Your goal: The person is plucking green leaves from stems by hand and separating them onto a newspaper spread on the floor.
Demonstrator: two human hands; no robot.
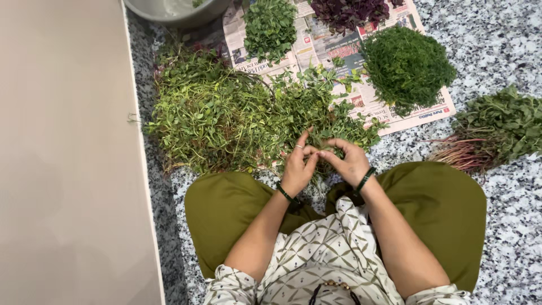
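Nearest the camera sit the person's folded knees in olive-green trousers (226, 209), with a patterned cream top below them. Just above the knees the left hand (297, 166) and the right hand (350, 161) meet, fingertips touching; each grip is pinched shut on a thin green sprig (319, 148) held between them. How much of the sprig each grip holds is hard to make out, since the fingers cover it. A dark bangle circles each wrist, and a ring shows on the left hand.

Directly beyond the grip, and spreading to its left, lies a big loose heap of stemmed greens (220, 121) on the speckled granite floor (508, 226). To the right of the grip, well apart, a bundle of leafy greens with reddish stems (491, 133) lies on the floor, cut off by the picture's edge.

Farther out, a sheet of newspaper (420, 116) with coloured print is spread flat. On it rest a round mound of fine feathery greens (406, 68), a smaller pile of small-leaved greens (270, 28), and a pile of dark purple leaves (347, 11) cut off at the top edge.

Farthest, beyond and left of the grip, stands a grey metal bowl (180, 16), mostly out of view; its contents cannot be told. A plain beige wall (68, 152) runs along the left.
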